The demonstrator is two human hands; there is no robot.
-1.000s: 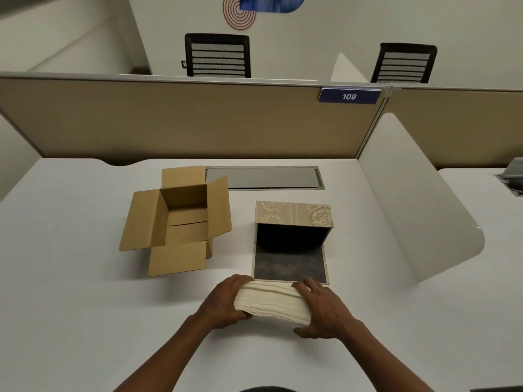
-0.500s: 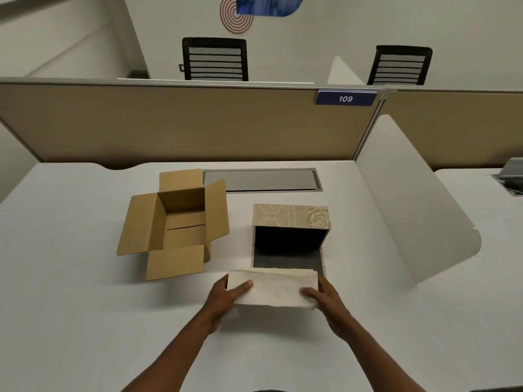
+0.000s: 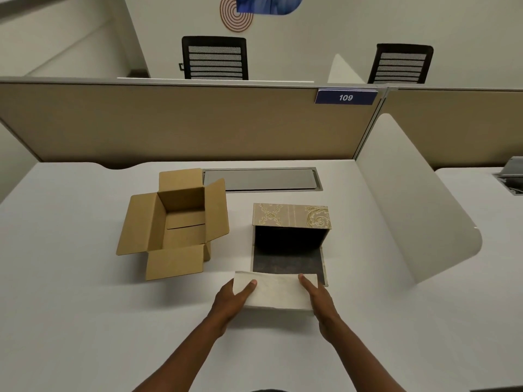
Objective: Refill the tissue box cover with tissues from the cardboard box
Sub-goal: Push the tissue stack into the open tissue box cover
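While both hands [image 3: 235, 301] clasp, tissues [image 3: 276, 291] between.

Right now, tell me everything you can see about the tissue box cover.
The tissue box cover stands on the white desk, right of the open cardboard box. Its outside is beige with gold floral and scroll patterns, fabric-like. It is open towards the person, showing a dark, empty interior, with a dark-lined flap lying flat on the desk. The tissue stack, held between the left hand and right hand, overlaps the flap's near edge.

Cream tissue stack [image 3: 276, 291] before open, patterned tissue box cover [image 3: 291, 219]; empty cardboard box [image 3: 178, 222] left.
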